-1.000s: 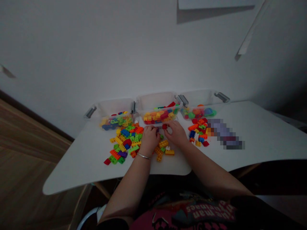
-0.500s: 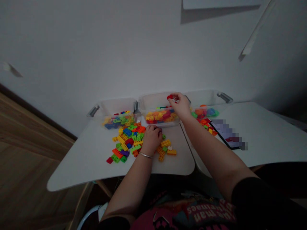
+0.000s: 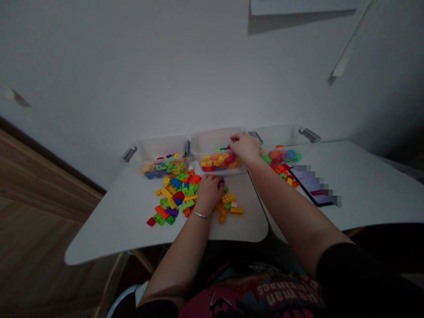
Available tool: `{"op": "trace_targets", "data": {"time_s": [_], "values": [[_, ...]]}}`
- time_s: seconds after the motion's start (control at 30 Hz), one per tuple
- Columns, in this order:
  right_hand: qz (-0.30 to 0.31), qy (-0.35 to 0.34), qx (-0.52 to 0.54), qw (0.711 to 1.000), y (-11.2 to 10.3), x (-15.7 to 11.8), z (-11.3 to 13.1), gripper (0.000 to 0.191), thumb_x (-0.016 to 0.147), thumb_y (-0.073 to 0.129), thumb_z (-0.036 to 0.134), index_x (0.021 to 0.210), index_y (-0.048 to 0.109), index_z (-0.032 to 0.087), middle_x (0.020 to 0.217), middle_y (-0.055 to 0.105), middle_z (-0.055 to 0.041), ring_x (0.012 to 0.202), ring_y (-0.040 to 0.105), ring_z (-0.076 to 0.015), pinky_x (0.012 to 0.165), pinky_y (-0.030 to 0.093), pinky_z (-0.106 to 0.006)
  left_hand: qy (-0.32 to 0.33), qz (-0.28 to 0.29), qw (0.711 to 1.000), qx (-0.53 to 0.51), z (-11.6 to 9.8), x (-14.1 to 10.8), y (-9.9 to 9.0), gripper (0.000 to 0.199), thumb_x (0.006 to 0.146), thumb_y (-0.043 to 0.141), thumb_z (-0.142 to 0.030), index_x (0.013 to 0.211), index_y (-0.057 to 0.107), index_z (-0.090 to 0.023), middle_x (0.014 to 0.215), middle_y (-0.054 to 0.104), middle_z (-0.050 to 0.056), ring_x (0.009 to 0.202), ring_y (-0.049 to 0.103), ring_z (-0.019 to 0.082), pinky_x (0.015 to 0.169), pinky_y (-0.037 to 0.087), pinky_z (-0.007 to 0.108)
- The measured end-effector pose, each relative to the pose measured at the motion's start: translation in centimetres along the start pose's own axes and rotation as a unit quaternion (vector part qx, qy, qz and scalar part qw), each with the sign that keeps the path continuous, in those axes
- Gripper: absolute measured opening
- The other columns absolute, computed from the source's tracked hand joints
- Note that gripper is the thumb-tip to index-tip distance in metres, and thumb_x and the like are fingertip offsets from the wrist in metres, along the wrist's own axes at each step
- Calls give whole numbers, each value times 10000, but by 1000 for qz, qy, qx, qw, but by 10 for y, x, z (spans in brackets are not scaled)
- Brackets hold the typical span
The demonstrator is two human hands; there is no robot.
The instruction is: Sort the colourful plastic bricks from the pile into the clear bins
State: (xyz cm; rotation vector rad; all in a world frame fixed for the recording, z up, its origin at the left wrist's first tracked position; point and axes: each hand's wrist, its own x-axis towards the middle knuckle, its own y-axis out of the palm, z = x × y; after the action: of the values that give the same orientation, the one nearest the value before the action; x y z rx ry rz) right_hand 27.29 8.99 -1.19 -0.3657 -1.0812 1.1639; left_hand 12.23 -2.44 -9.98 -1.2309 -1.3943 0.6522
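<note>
Over the right side of the middle clear bin (image 3: 220, 132) is my right hand (image 3: 245, 146), its fingers bent down at the rim beside red pieces; whether it grips one is hard to see. That bin holds yellow, orange and red bricks (image 3: 220, 160). My left hand (image 3: 211, 190), with a bracelet at the wrist, rests on the right part of a loose pile of coloured bricks (image 3: 179, 194). Its fingers are curled, with a purple piece (image 3: 221, 180) at the fingertips. Yellow bricks (image 3: 228, 198) lie just right of it.
The left clear bin (image 3: 162, 143) holds mixed bricks, and the right clear bin (image 3: 278, 132) holds rounder coloured pieces. A tablet (image 3: 314, 185) lies on the white table (image 3: 371, 190), next to a small group of bricks (image 3: 288, 176). Behind stands a wall.
My right hand has lowered slightly into the middle bin, and the red brick that showed at its fingertips above the rim is no longer visible there. My left hand has stayed in place.
</note>
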Motion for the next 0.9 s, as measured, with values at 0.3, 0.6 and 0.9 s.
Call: {"op": "trace_targets", "data": {"time_s": [0.3, 0.6, 0.9], "values": [[-146, -134, 143, 969, 4, -45, -17, 269, 858, 466, 196, 1059, 644, 195, 1087, 689, -100, 1072, 589, -247, 1003, 410, -423, 1, 3, 1000, 3, 0, 1, 0, 235, 867, 543, -210, 1015, 725, -197, 1018, 704, 80, 1057, 559, 253, 971, 462, 390], [46, -170, 135, 975, 40, -113, -45, 256, 828, 604, 212, 1079, 651, 204, 1087, 689, -87, 1060, 593, -249, 968, 450, -421, 5, -3, 1000, 3, 1, 2, 2, 271, 857, 547, -193, 1082, 696, -179, 1065, 704, 87, 1071, 558, 256, 999, 448, 402], [150, -133, 91, 976, 52, -114, -49, 304, 820, 660, 247, 1117, 679, 182, 1108, 699, -108, 1063, 607, -263, 970, 465, -428, 1, -2, 1000, -14, 1, 2, 1, 270, 852, 563, -195, 1082, 700, -169, 1007, 717, 98, 1050, 557, 269, 976, 466, 405]]}}
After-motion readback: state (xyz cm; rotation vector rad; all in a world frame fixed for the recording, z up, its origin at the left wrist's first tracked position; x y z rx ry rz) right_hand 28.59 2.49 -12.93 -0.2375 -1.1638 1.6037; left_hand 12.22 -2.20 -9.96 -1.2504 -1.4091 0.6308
